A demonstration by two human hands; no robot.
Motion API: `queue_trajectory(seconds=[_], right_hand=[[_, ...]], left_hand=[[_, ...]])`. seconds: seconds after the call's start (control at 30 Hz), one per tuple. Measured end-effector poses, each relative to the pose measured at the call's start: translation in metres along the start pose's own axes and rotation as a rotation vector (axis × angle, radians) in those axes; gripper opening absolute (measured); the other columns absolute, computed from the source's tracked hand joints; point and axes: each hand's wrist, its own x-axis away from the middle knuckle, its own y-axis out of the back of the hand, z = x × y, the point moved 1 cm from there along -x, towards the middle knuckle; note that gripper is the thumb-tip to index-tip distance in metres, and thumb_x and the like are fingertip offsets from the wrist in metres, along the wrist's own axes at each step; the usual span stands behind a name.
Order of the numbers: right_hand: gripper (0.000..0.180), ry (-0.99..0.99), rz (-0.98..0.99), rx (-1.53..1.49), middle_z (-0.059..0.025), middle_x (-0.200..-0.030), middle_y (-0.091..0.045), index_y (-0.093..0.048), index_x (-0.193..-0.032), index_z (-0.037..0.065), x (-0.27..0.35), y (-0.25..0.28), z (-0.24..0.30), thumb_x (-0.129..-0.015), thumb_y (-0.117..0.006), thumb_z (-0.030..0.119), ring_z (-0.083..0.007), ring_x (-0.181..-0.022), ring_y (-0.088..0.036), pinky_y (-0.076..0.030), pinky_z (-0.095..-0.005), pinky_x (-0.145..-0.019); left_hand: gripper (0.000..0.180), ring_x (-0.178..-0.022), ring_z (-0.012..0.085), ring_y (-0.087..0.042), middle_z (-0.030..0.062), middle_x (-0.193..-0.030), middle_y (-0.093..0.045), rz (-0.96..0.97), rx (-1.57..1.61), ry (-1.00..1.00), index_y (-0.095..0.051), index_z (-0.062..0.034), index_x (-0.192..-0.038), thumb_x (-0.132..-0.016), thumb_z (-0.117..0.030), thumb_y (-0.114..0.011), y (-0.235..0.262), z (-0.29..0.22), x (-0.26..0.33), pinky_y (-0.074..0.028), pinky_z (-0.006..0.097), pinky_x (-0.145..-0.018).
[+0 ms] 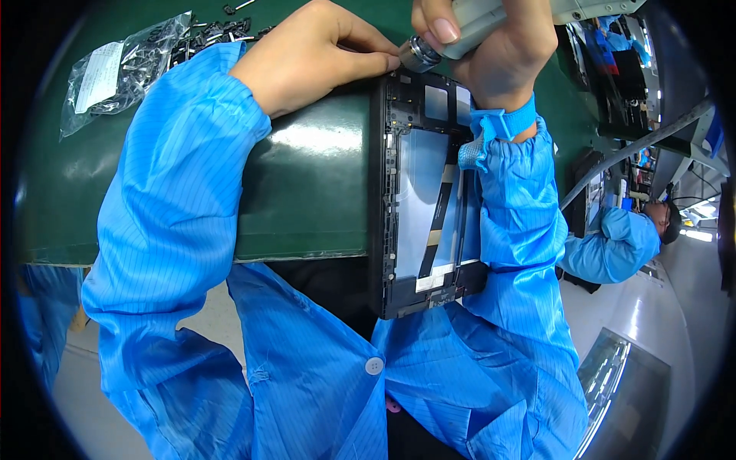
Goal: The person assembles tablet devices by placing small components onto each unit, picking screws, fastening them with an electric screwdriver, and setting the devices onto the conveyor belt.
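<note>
My right hand (502,65) is wrapped round a light grey tool that looks like an electric screwdriver (479,29). Its silver nose (419,55) points down and left over the top end of a black tablet-shaped frame (387,199). Thumb and forefinger of my left hand (318,55) are pressed together right beside that nose, at the frame's upper left corner. Whatever they hold, if anything, is hidden. The open frame shows pale panels inside and a dark flat cable (440,211) running down it. Its lower end juts past the table edge toward my lap.
A clear plastic bag (142,65) of small black parts lies on the green table (307,192), with loose parts (211,38) beside it. A blue strap (502,123) circles my right wrist. Farther right, a person in blue (613,245) sits near a grey cable (636,149).
</note>
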Motion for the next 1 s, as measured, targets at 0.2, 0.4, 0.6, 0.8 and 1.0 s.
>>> queue_trajectory(seconds=[0.2, 0.4, 0.6, 0.8, 1.0], right_hand=[[0.027, 0.002, -0.002, 0.001, -0.0170, -0.079, -0.066, -0.058, -0.088, -0.004, 0.0005, -0.0007, -0.0020, -0.095, -0.054, 0.021, -0.0130, -0.042, -0.052, -0.044, -0.0262, -0.041], [0.021, -0.031, -0.002, 0.024, -0.0150, -0.080, -0.066, -0.059, -0.090, -0.004, 0.0004, -0.0073, 0.0001, -0.095, -0.056, 0.016, -0.0132, -0.043, -0.053, -0.044, -0.0260, -0.041], [0.018, -0.039, -0.010, 0.043, -0.0140, -0.081, -0.067, -0.060, -0.093, -0.004, -0.0002, -0.0093, 0.0012, -0.096, -0.057, 0.013, -0.0134, -0.043, -0.054, -0.045, -0.0264, -0.041], [0.020, -0.029, -0.038, 0.017, -0.0148, -0.083, -0.067, -0.060, -0.094, -0.004, 0.0003, -0.0028, -0.0004, -0.095, -0.057, 0.015, -0.0136, -0.043, -0.054, -0.046, -0.0269, -0.041], [0.022, -0.002, -0.032, -0.007, -0.0158, -0.082, -0.066, -0.059, -0.093, -0.004, 0.0019, -0.0064, 0.0004, -0.095, -0.057, 0.017, -0.0137, -0.042, -0.053, -0.045, -0.0270, -0.040]], left_hand=[[0.026, -0.086, 0.0147, -0.068, 0.0131, -0.097, -0.075, -0.002, 0.028, -0.012, -0.074, 0.0043, -0.110, -0.092, -0.014, -0.071, 0.0004, 0.0032, -0.0003, -0.054, 0.026, -0.083], [0.027, -0.087, 0.0148, -0.068, 0.0134, -0.097, -0.075, 0.001, -0.003, 0.015, -0.073, 0.0054, -0.111, -0.092, -0.014, -0.071, 0.0022, 0.0027, 0.0001, -0.053, 0.027, -0.082], [0.027, -0.088, 0.0148, -0.067, 0.0129, -0.097, -0.074, 0.018, 0.008, 0.050, -0.073, 0.0055, -0.111, -0.092, -0.014, -0.070, 0.0038, 0.0037, -0.0004, -0.052, 0.027, -0.084], [0.027, -0.088, 0.0146, -0.067, 0.0123, -0.097, -0.075, 0.018, 0.022, 0.046, -0.073, 0.0055, -0.111, -0.092, -0.014, -0.070, 0.0020, 0.0014, -0.0035, -0.052, 0.027, -0.084], [0.029, -0.088, 0.0153, -0.068, 0.0129, -0.098, -0.075, 0.026, 0.019, 0.021, -0.073, 0.0049, -0.112, -0.092, -0.015, -0.070, 0.0035, 0.0043, -0.0014, -0.052, 0.027, -0.084]])
